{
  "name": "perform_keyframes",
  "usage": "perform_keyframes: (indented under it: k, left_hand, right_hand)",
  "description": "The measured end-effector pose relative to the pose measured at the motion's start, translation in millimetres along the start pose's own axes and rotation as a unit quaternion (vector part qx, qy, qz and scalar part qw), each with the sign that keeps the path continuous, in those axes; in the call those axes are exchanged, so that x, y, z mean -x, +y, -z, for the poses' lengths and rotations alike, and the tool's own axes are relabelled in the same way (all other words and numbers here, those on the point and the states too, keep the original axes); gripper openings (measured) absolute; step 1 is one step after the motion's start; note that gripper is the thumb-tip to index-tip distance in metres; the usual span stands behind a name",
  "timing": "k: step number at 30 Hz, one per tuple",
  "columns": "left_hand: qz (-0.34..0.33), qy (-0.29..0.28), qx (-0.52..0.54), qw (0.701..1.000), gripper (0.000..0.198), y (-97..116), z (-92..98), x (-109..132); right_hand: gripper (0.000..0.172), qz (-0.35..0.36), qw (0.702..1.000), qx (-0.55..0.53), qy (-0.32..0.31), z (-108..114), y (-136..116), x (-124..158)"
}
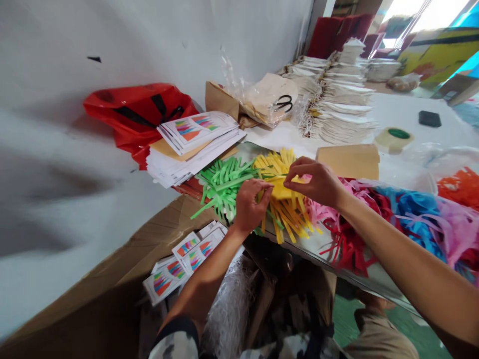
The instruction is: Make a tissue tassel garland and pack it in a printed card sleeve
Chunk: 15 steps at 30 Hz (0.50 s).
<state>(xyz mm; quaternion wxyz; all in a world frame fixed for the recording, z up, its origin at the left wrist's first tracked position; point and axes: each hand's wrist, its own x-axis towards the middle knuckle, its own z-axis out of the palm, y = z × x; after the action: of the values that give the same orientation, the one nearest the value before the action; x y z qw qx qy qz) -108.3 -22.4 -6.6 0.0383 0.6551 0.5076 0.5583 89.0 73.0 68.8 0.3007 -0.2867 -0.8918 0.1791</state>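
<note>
My left hand [251,205] is closed in a pinch at the left edge of a yellow fringed paper tassel [288,212], thumb and fingertips together. My right hand [316,180] pinches at the same paper's upper middle, just across from the left. The yellow strips fan out below and behind both hands on the table edge. Beside the left hand lies a heap of green fringed paper [224,182]. Right of the yellow, partly hidden by my right forearm, are pink fringes [320,213] and dark red fringes [350,244].
Blue [417,214] and lilac fringes [458,227] lie further right, near orange paper shreds [460,187]. Printed sheets [200,130], a red bag [138,112], scissors [283,103], stacked paper bags [342,104], tape [394,139] and a dark phone-like object [429,118] stand behind. Below are printed cards [194,254].
</note>
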Motion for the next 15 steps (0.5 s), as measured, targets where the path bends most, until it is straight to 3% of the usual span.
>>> perform_keyframes:
  k: [4, 8, 12, 15]
  left_hand:
    - [0.006, 0.002, -0.001, 1.0, 0.011, -6, -0.7, 2]
    - [0.016, 0.004, -0.003, 1.0, 0.011, -9, 3.1, 7]
    - [0.04, 0.001, -0.007, 0.999, 0.013, -7, 7.7, 15]
    - [0.046, 0.003, 0.004, 0.999, 0.014, -5, 10.0, 22]
  right_hand:
    - [0.008, 0.051, 0.993, 0.104, -0.03, -2, -2, 7]
    - [0.007, 0.147, 0.967, 0.197, -0.071, -21, -10, 32]
    - [0.02, 0.193, 0.924, 0.327, -0.049, -49, -17, 53]
    - [0.026, 0.196, 0.916, 0.349, -0.015, -58, -14, 56]
